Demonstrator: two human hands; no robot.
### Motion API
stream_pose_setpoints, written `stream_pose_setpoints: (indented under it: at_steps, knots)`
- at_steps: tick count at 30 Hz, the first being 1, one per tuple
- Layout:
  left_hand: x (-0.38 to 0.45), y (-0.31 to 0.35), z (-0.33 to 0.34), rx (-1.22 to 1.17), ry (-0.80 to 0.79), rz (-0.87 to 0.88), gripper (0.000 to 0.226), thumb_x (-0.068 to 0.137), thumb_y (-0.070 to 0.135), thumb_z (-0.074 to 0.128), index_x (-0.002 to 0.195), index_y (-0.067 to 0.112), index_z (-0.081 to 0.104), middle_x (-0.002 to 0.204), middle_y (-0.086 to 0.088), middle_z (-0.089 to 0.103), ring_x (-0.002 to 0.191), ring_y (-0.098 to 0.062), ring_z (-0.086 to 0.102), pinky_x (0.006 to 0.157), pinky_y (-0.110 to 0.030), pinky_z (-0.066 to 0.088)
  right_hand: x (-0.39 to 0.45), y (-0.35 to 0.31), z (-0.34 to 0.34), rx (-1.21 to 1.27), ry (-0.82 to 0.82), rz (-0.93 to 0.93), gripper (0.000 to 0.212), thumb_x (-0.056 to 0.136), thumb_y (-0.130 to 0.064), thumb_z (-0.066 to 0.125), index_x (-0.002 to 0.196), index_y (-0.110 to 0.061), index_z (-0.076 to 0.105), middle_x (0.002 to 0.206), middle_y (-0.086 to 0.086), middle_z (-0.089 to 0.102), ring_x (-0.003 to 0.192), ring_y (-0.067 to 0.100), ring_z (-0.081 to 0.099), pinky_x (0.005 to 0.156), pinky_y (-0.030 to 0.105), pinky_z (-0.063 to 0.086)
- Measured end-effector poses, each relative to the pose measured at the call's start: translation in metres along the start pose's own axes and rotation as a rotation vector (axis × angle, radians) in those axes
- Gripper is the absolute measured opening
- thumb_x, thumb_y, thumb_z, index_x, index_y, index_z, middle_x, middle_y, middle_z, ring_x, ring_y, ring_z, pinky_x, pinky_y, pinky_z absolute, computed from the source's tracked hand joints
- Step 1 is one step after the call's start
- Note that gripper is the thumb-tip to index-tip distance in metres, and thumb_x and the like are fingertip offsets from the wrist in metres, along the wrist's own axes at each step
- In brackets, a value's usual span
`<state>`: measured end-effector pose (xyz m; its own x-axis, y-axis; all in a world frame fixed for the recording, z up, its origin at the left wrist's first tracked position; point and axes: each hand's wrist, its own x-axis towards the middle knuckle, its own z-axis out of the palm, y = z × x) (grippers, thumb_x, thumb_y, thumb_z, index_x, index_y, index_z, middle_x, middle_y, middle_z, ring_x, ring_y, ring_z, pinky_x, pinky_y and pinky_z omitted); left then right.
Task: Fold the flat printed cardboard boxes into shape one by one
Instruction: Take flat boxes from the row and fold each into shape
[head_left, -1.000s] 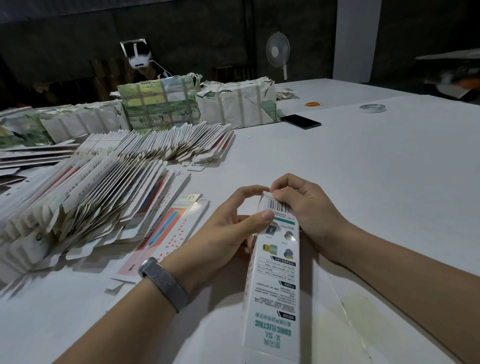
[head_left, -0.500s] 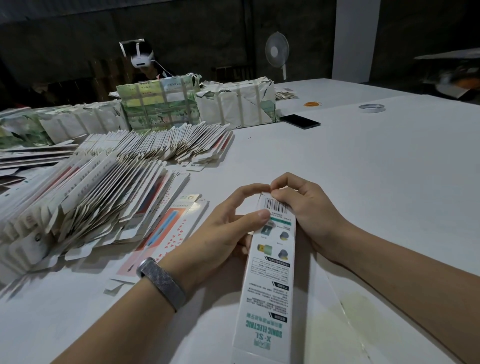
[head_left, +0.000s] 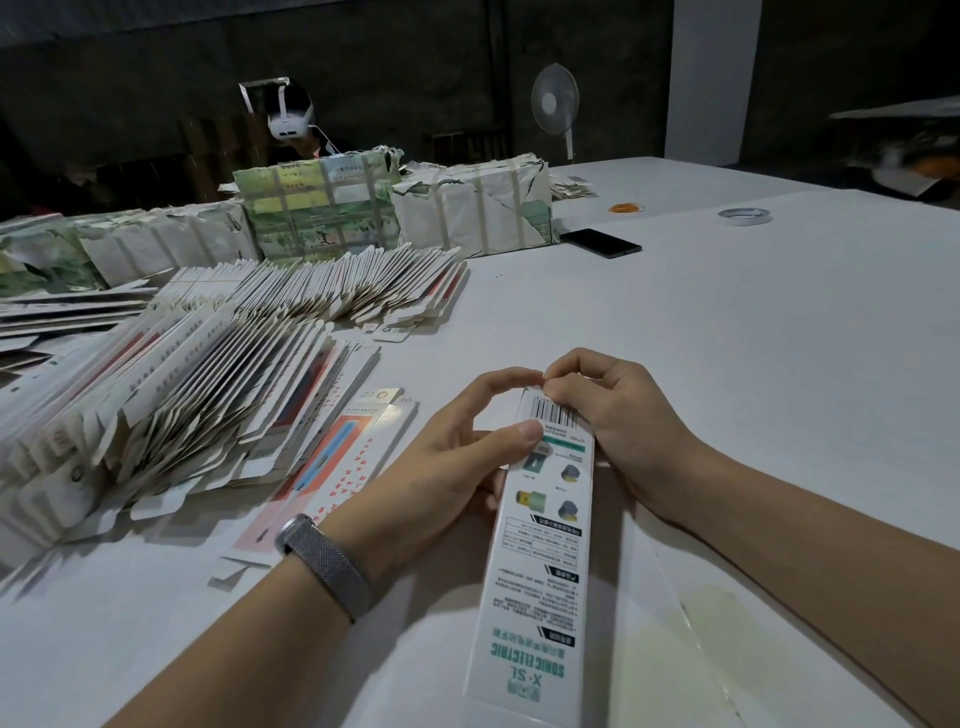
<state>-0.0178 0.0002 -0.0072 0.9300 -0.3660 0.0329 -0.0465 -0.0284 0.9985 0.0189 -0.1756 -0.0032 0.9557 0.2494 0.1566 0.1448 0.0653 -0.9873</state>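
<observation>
Item in hand: one long, narrow printed box (head_left: 540, 545), already squared up into a tube, barcode panel facing up.

Location: over the near part of the white desk (head_left: 753, 338), between both forearms, just right of the fanned stack of flat boxes (head_left: 171, 395).

Long axis: runs from the near edge of view, slightly left, away from the person; far end sits a little right of near end. Near end is unsupported by either hand; whether it touches the desk I cannot tell.

Left hand (head_left: 447, 467): grip closed on the box. Thumb lies across the top panel just below the barcode; forefinger arches over to the far end; remaining fingers are hidden behind the left wall.

Right hand (head_left: 618, 421): grip closed on the box at the far end, fingers curled, thumb and forefinger pinching at the top edge beside the barcode.

Key relation: both grips crowd the far end, fingertips nearly meeting over the end opening. The end flap lies directly beyond the fingertips, along the box axis.

Flap state: mostly hidden by the fingers; probably being tucked, not confirmed.

Nearer hand to flap: right, by a small margin; left acts as the steadying hold.

Judged step: closing the far end of this box.

Judged next requirement: press inward along the long axis while left holds the walls square.
</observation>
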Motion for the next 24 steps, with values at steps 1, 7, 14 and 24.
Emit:
stream_pose_setpoints:
  at_steps: [1, 7, 14, 24]
  knots:
    - [-0.0004, 0.0003, 0.0000, 0.019, 0.005, 0.000, 0.049, 0.084, 0.041, 0.070, 0.129, 0.044, 0.053, 0.108, -0.027, 0.072, 0.088, -0.043, 0.063, 0.088, -0.070, 0.045, 0.0000, -0.0003, -0.0002, -0.009, 0.005, 0.004, 0.040, 0.095, -0.007, 0.058, 0.059, -0.025, 0.062, 0.062, 0.004, 0.064, 0.056, 0.022, 0.063, 0.047, 0.024, 0.048]
    - [-0.0034, 0.0025, 0.0018, 0.082, 0.010, -0.012, 0.052, 0.087, 0.039, 0.070, 0.134, 0.042, 0.048, 0.107, -0.030, 0.072, 0.091, -0.051, 0.065, 0.091, -0.072, 0.045, 0.0005, -0.0002, -0.0012, -0.021, -0.001, 0.014, 0.040, 0.093, -0.007, 0.061, 0.056, -0.021, 0.059, 0.059, 0.003, 0.063, 0.050, 0.017, 0.061, 0.048, 0.022, 0.047]
    - [-0.0026, 0.0016, 0.0038, 0.054, -0.002, -0.004, 0.035, 0.085, 0.044, 0.069, 0.117, 0.041, 0.058, 0.102, -0.033, 0.071, 0.087, -0.043, 0.062, 0.088, -0.074, 0.045, 0.0022, -0.0001, -0.0044, -0.007, -0.022, 0.045, 0.037, 0.092, -0.004, 0.059, 0.058, -0.016, 0.051, 0.057, 0.007, 0.060, 0.049, 0.022, 0.060, 0.045, 0.023, 0.043]
    - [-0.0023, 0.0018, 0.0026, 0.053, -0.032, -0.006, 0.045, 0.079, 0.047, 0.069, 0.121, 0.040, 0.056, 0.102, -0.030, 0.072, 0.088, -0.044, 0.062, 0.089, -0.074, 0.045, 0.0025, -0.0067, -0.0087, -0.054, -0.075, 0.104, 0.039, 0.091, -0.016, 0.066, 0.057, -0.018, 0.046, 0.059, 0.007, 0.064, 0.056, 0.028, 0.065, 0.058, 0.036, 0.044]
